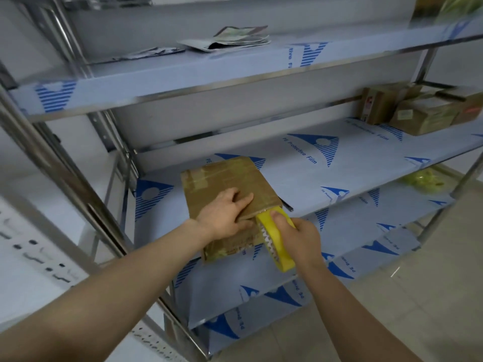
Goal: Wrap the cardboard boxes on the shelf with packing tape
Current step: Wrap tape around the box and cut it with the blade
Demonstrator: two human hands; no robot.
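A flat brown cardboard box (222, 178), partly covered in glossy tape, lies at the front edge of the middle shelf (352, 168) and overhangs it toward me. My left hand (227, 210) presses flat on the box's top with fingers spread. My right hand (300, 236) grips a yellow roll of packing tape (274, 241) held against the box's near right side, thumb on the roll's rim.
Several taped cardboard boxes (418, 111) are stacked at the far right of the same shelf. Papers and pouches (235, 39) lie on the upper shelf. A yellow-green bundle (423, 178) sits on the lower shelf. Steel uprights (78, 178) frame the rack on the left.
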